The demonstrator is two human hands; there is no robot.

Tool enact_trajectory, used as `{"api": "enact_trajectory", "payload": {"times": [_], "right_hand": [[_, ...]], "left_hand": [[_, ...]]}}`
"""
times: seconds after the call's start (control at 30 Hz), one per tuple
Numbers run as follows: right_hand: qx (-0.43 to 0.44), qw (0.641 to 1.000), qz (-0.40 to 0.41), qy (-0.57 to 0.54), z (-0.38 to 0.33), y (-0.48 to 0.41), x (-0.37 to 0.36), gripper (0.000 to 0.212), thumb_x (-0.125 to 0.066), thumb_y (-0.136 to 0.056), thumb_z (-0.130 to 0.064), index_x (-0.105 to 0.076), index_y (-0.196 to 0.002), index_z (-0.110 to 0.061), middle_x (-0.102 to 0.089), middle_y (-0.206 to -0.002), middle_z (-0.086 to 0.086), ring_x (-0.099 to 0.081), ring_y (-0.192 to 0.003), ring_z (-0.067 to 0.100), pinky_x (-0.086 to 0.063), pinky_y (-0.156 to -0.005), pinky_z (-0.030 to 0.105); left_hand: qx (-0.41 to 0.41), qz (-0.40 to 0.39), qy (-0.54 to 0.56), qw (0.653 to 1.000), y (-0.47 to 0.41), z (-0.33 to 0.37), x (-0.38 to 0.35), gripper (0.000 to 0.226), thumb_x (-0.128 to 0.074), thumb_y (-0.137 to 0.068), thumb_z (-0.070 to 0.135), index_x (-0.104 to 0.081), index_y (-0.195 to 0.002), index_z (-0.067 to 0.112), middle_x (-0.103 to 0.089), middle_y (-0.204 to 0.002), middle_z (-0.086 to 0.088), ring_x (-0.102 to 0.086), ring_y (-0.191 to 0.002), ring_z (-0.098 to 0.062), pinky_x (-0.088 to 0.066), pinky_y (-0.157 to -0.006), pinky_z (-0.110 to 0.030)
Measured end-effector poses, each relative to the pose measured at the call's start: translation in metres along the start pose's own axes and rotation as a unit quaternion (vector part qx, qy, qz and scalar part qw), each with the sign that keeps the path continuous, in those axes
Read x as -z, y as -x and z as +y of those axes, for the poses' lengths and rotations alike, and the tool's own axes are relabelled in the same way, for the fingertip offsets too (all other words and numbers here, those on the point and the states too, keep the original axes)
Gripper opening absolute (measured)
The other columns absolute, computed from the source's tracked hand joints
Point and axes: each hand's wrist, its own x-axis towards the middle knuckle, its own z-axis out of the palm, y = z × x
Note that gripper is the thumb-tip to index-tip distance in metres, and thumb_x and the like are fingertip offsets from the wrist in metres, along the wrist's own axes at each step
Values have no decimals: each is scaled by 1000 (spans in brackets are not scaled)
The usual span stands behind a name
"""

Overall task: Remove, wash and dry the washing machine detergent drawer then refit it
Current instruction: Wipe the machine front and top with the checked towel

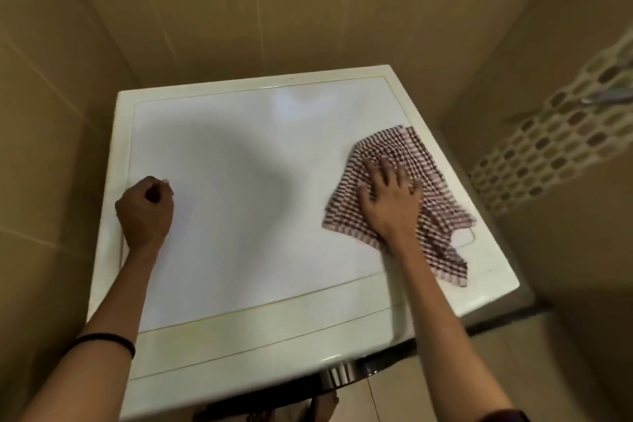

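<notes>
Right hand (390, 197) flat on checked cloth (435, 188); left hand (145, 212) fisted, well apart.

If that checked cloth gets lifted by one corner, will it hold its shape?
Probably not. The cloth lies rumpled and folded under the right hand, so it looks limp and light. On the smooth washer top it would likely slide easily.

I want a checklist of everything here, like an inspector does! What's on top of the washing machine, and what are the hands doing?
Surface: white washing machine top, glossy, mostly bare.
Job's things: checked cloth lying at the right side of the top; detergent drawer not in view.
Clutter: nothing seen.
Grips: right hand flat on the cloth, fingers spread; left hand curled in a loose fist, resting on the top near its left edge, holding nothing visible.
Cables: nothing seen.
Surroundings: beige tiled walls; mosaic strip on the right.
</notes>
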Motion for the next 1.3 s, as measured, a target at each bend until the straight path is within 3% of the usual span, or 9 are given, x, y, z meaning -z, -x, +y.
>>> {"api": "enact_trajectory", "payload": {"times": [0.27, 0.37, 0.53, 0.7, 0.8, 0.93, 1.07, 1.13, 1.3], "right_hand": [[307, 949, -46, -50, -125, 23, -22, 59, -19, -86, -60, -36, -139, -41, -33, -151, -5, -27, -140, 23, -15, -111, 50], [207, 976, 14, -60, -83, -31, -20, 68, -15, -82, -64, -41, -138, -36, -37, -149, -1, -33, -137, 25, -22, -109, 51], [-39, 999, 12, -20, -77, -77, -12, 60, -19, -92, -53, -19, -148, -30, -16, -157, 4, -12, -144, 30, -7, -114, 55], [246, 967, -41, -40, -184, -35, -30, 52, -24, -97, -48, -18, -147, -36, -15, -157, -1, -10, -145, 26, -1, -114, 52], [321, 945, -45, -33, -181, -59, -26, 51, -23, -95, -56, -25, -143, -42, -22, -155, -6, -15, -144, 19, -8, -114, 48], [209, 977, 22, -29, -97, -124, -17, 72, -10, -80, -65, -36, -141, -36, -34, -150, -1, -29, -138, 24, -23, -111, 47], [-6, 1000, 14, -6, -25, -147, -4, 59, -22, -91, -55, -24, -146, -33, -22, -155, 1, -18, -143, 26, -13, -114, 51], [-45, 999, 20, -7, -43, -133, -9, 57, -22, -94, -49, -20, -148, -29, -16, -157, 2, -13, -144, 27, -9, -114, 53], [268, 962, -28, -34, -134, -61, -25, 72, -13, -81, -49, -39, -141, -19, -37, -148, 8, -26, -140, 28, -9, -113, 53]], "left_hand": [[-9, 2, -40, 999, 1, 10, 2, 21, -56, -88, 4, -64, -74, -9, -65, -72, -26, -59, -69, -35, -42, -67, -32], [4, 1, -31, 1000, 0, 8, 3, 22, -56, -88, 6, -63, -72, -7, -64, -70, -22, -57, -68, -29, -43, -67, -32], [33, -6, -43, 999, -6, 9, -1, 23, -57, -88, 11, -64, -71, -2, -65, -68, -18, -55, -62, -23, -33, -58, -24], [59, -50, 8, 997, -19, 40, -22, 20, -55, -90, 13, -68, -82, -2, -70, -84, -17, -64, -79, -27, -47, -70, -30], [68, -57, 39, 995, -18, 67, -46, 21, -53, -91, 16, -68, -91, 1, -71, -91, -14, -64, -84, -25, -46, -75, -26], [77, -103, 71, 989, -13, 80, -68, 25, -53, -92, 17, -66, -78, 2, -69, -77, -12, -65, -73, -26, -44, -68, -24], [75, -131, 81, 985, -15, 91, -82, 27, -53, -93, 20, -66, -77, 3, -67, -71, -9, -64, -68, -24, -47, -68, -27], [68, -132, 91, 985, -18, 99, -89, 25, -53, -93, 19, -66, -80, 3, -68, -74, -10, -62, -68, -22, -47, -69, -28], [-7, -118, 79, 990, -21, 125, -112, 19, -55, -92, 16, -65, -103, 6, -64, -107, -11, -58, -99, -21, -43, -90, -26]]}}
